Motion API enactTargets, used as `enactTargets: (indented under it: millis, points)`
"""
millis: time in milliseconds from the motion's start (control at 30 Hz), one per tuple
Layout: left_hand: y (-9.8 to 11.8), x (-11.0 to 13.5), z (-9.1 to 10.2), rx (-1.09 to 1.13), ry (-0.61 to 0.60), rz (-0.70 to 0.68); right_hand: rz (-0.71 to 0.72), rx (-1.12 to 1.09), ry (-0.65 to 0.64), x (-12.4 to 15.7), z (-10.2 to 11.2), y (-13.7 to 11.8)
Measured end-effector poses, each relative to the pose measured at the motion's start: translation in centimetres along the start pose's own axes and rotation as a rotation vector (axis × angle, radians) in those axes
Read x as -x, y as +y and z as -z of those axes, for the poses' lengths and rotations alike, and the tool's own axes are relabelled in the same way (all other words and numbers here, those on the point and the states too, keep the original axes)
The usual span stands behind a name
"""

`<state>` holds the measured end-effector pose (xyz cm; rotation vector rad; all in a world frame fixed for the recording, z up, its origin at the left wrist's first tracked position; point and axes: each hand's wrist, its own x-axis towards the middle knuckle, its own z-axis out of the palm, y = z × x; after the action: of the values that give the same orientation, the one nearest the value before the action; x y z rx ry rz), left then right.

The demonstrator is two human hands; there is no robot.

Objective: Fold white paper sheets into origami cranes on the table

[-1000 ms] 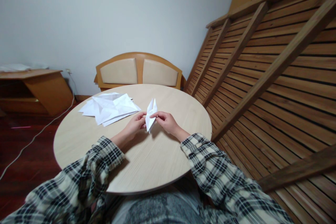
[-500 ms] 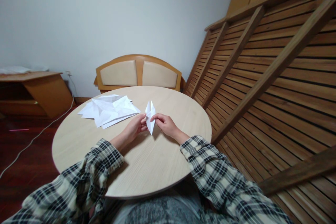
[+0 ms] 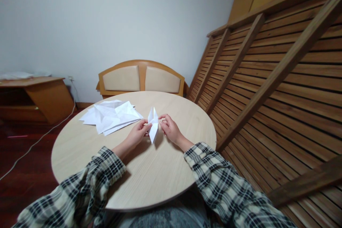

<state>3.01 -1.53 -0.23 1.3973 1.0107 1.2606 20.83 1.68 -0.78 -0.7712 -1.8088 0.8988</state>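
A folded white origami paper [image 3: 153,129], long and diamond-shaped with two points split at its far end, is held just above the table. My left hand [image 3: 137,133] pinches its left side, thumb on top and the other fingers partly hidden beneath. Close to the paper's right edge is my right hand [image 3: 171,130], index finger reaching toward it and thumb a little apart. Whether that fingertip touches the paper I cannot tell. Left of the hands, a pile of creased white paper sheets [image 3: 112,115] lies on the round table [image 3: 149,178].
A wooden headboard with cream panels [image 3: 141,76] stands behind the table. Along the right leans a large slatted wooden frame [image 3: 267,103]. At the left are a low wooden cabinet [image 3: 50,96] and a white cable [image 3: 40,140] trailing over the dark red floor.
My right hand has let go of the paper's middle and drawn slightly right. My left thumb has moved onto the paper. The view has tilted up slightly.
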Motion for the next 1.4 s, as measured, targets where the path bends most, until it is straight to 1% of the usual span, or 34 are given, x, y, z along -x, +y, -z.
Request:
enactTargets:
  millis: [67, 133, 200, 267, 367, 567, 700, 800, 900, 1000, 1167, 1300, 1400]
  points:
    - [0.1, 0.1, -0.1, -0.035, -0.007, -0.036, -0.023, 0.021, 0.040, -0.1, 0.0, 0.1]
    - [0.1, 0.1, -0.1, -0.072, -0.012, -0.074, -0.069, 0.034, 0.040, -0.2, -0.1, 0.1]
    - [0.1, 0.1, -0.1, -0.104, -0.012, -0.105, -0.123, 0.040, -0.018, -0.1, -0.2, 0.1]
    - [0.0, 0.0, -0.1, -0.120, -0.008, -0.118, -0.149, 0.038, -0.088, 0.0, -0.4, 0.1]
    - [-0.4, -0.2, 0.0, -0.123, -0.011, -0.114, -0.119, 0.020, -0.121, 0.1, -0.4, 0.0]
    - [-0.4, -0.1, -0.1, -0.140, -0.038, -0.111, -0.102, 0.018, -0.105, 0.1, -0.5, 0.4]
    - [-0.1, 0.1, -0.2, -0.163, -0.056, -0.114, -0.053, 0.053, -0.083, 0.0, -0.5, 0.6]
    - [0.1, 0.1, -0.2, -0.204, -0.091, -0.118, -0.013, 0.098, -0.061, -0.1, -0.4, 0.7]
    - [0.2, 0.1, -0.1, -0.245, -0.102, -0.138, 0.028, 0.145, -0.046, -0.1, -0.4, 0.6]
    - [0.2, 0.0, 0.0, -0.282, -0.099, -0.171, 0.019, 0.161, -0.052, 0.0, -0.3, 0.5]
    - [-0.2, -0.2, 0.3, -0.329, -0.102, -0.194, -0.009, 0.128, -0.043, 0.0, -0.4, 0.4]
    - [-0.6, -0.2, 0.4, -0.348, -0.130, -0.184, 0.005, 0.055, 0.015, -0.6, -0.4, 1.0]
    - [-0.7, 0.1, 0.1, -0.392, -0.157, -0.178, -0.039, -0.038, 0.051, -1.0, -0.5, 1.3]
